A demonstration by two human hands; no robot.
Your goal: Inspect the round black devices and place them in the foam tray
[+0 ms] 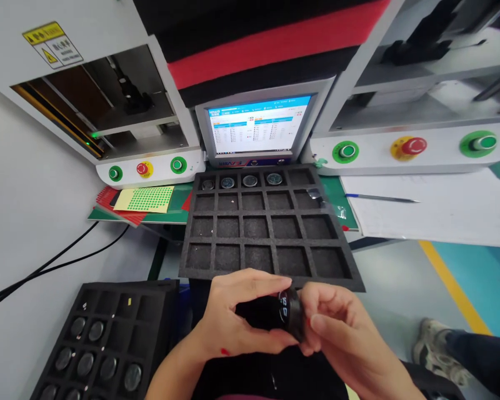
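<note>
My left hand [241,316] grips a round black watch body [289,312] by its edge, thumb below and fingers above. Its lit face turns to the left and shows the white digits 15 and 17. Against the back of the watch body, my right hand [337,322] is closed, with thumb and fingers pinched together. A small red spot shows by the right thumb; what that pinch holds, if anything, I cannot make out. Just beyond my hands lies a black foam tray [275,243] with square pockets, and several round dark discs sit in its far row.
At lower left, another foam tray [127,322] holds several round discs. Behind stand a lit monitor [258,130] and machine panels with green buttons and a red stop button [414,146]. A pen [383,198] lies on white paper [441,216]. Someone's shoe [435,350] shows at right.
</note>
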